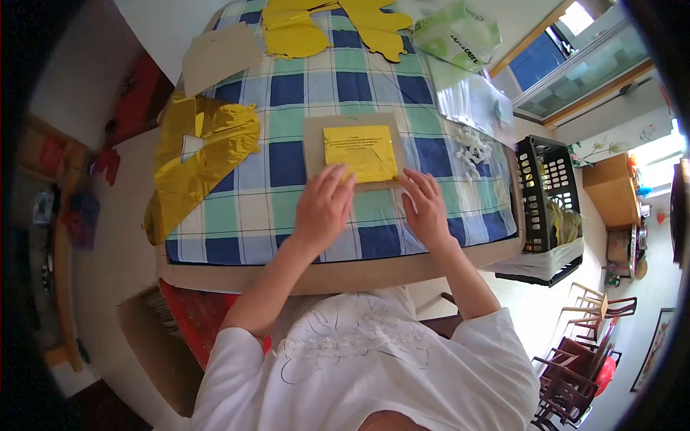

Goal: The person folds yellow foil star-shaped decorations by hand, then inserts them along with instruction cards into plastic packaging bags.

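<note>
A folded yellow foil packet [363, 152] with small dark print lies flat on a piece of brown cardboard [314, 136] on the checked cloth. My left hand [325, 206] rests its fingertips at the packet's lower left corner, fingers stretched out and slightly bent. Beside the lower right corner, my right hand [425, 207] has its fingers apart, with the fingertips near or touching the cardboard's edge. Neither hand grips anything that I can see.
Gold foil sheeting [198, 158] spreads at the left below another cardboard piece [221, 57]. Yellow foil shapes [298, 32] lie at the far edge. At right are a green-white bag [460, 36], clear plastic [478, 100], white strings [472, 149] and a black crate [550, 172].
</note>
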`<move>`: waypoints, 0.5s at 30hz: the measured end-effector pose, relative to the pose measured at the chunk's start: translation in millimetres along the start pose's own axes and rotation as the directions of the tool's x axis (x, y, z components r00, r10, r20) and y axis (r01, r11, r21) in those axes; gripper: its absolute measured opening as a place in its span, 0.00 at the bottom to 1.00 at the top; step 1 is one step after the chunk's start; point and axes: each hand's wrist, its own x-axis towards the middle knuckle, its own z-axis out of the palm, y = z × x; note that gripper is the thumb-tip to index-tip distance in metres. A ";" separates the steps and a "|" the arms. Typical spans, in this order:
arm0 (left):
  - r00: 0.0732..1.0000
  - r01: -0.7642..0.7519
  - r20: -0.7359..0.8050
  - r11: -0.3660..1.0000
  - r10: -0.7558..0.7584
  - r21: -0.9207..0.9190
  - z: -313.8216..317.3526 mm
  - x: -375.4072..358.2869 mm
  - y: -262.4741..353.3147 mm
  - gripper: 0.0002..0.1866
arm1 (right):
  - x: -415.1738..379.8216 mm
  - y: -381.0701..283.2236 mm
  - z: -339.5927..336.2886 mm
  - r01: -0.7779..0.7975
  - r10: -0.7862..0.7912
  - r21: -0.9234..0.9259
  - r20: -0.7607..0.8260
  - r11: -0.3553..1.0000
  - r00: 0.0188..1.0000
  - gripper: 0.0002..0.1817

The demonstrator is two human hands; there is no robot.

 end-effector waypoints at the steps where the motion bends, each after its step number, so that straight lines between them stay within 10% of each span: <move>1: 0.998 0.008 0.065 1.000 -0.008 0.000 6.4 -1.5 -8.7 0.12 | -0.5 4.4 0.4 0.032 -0.031 -0.043 0.039 0.999 0.999 0.19; 6: 0.984 -0.052 0.171 0.998 0.043 0.044 14.3 -15.5 -32.2 0.14 | -6.1 20.9 5.3 0.042 -0.047 0.057 0.097 0.997 0.994 0.18; 9: 0.985 -0.017 0.175 0.999 0.008 0.049 14.7 -12.5 -28.0 0.14 | -6.4 26.4 0.8 -0.343 0.334 0.200 0.078 0.918 0.939 0.18; 15: 0.981 -0.140 0.142 0.989 0.134 0.036 44.1 -4.8 -17.3 0.15 | 13.6 11.9 -1.1 -0.027 0.028 0.020 -0.061 0.999 0.998 0.10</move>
